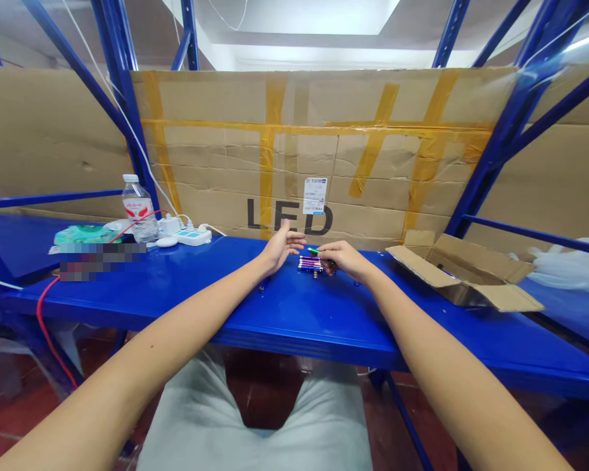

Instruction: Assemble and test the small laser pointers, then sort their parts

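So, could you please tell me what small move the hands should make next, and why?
Perhaps bring the left hand in to steady the row of slim items: it is open and looks empty just beside them, while the right hand holds a slim green item close to them.

Small rods [309,263] lie before me on the table [294,314], a bottle [137,212] and power strip [195,235] to my left, a box [422,266] right, a cardboard sheet [216,157] behind.
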A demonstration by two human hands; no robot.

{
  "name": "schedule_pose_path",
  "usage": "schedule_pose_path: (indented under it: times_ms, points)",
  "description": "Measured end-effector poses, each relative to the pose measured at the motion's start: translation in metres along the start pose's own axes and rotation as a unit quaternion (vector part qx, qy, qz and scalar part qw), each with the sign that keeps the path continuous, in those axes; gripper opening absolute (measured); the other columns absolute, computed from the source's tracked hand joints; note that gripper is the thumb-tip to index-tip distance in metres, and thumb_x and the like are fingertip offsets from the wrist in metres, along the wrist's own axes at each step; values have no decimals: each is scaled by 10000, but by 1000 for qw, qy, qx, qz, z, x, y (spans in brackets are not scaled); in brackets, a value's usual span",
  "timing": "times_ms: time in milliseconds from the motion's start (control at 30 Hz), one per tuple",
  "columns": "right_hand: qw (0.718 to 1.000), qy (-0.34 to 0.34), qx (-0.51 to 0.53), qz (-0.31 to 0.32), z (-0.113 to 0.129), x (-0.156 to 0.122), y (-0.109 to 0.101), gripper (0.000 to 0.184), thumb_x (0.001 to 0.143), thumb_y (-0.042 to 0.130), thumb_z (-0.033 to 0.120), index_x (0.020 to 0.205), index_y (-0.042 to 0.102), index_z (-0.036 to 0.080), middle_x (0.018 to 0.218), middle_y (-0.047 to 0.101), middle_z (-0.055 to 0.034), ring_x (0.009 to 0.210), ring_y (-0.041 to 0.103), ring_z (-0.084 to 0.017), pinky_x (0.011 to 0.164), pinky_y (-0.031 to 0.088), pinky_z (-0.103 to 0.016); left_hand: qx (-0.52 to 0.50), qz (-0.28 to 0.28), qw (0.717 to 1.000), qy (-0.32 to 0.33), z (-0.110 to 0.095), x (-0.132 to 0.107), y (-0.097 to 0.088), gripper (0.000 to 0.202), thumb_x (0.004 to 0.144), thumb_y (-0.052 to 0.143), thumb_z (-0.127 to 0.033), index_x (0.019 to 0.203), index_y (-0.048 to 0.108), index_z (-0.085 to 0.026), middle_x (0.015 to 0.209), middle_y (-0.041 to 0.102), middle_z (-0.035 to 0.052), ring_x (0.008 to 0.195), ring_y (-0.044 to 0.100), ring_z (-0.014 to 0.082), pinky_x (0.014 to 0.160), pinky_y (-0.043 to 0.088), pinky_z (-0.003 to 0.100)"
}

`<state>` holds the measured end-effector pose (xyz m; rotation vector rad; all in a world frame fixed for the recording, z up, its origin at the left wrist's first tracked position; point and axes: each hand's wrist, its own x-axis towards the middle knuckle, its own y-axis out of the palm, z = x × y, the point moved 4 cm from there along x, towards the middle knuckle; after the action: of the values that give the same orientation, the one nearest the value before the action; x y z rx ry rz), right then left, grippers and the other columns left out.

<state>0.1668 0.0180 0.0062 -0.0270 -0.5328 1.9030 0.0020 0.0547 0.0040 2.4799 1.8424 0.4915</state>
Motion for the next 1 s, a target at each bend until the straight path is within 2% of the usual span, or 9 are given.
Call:
schedule_pose_path:
  times_ms: [133, 333, 533, 667, 800, 1000]
  points:
    - [1000, -1, -30, -7, -1, 1, -5, 206, 707, 560, 251, 522, 509, 176, 486, 510, 2, 440, 472, -117, 450, 369, -258, -101, 4, 995, -23, -4, 0, -5, 789, 949, 180, -636, 988, 689, -35, 965, 705, 220, 904, 668, 231, 820, 509, 316]
    - [999, 5, -49, -13, 0, 1, -6, 201, 699, 560, 253, 520, 508, 178, 469, 495, 4, 437, 461, -121, 455, 363, -269, -135, -4, 990, -34, -6, -1, -7, 828, 944, 173, -641, 1107, 650, 17, 1024, 696, 248, 950, 672, 262, 887, 505, 346]
    - [998, 6, -63, -18, 2, 0, -6, 189, 700, 549, 257, 533, 511, 180, 469, 501, 9, 444, 464, -117, 469, 365, -265, -132, 14, 990, -37, -5, 0, -9, 843, 927, 187, -663, 1195, 613, 14, 1135, 667, 265, 1068, 645, 306, 951, 480, 380]
    - [996, -1, -84, -14, 5, -1, -6, 194, 710, 573, 290, 559, 559, 168, 489, 547, -6, 473, 482, -121, 513, 379, -270, -126, 26, 991, -33, -6, -1, -8, 820, 926, 186, -667, 1192, 622, -26, 1146, 672, 243, 1088, 640, 302, 970, 472, 395]
    - [993, -23, -113, -6, 8, -1, -5, 239, 734, 549, 286, 528, 556, 166, 513, 584, -27, 518, 511, -131, 570, 388, -275, -116, 29, 992, -39, -6, -3, -7, 817, 926, 189, -670, 1136, 641, -21, 1138, 676, 243, 1075, 648, 295, 984, 465, 394]
    - [995, -23, -101, 0, 3, 1, -6, 260, 752, 539, 279, 514, 509, 181, 457, 511, 4, 443, 464, -116, 512, 359, -275, -111, 33, 992, -44, -5, -4, -5, 799, 928, 190, -669, 1090, 654, -40, 1117, 688, 230, 1073, 649, 291, 990, 464, 396]
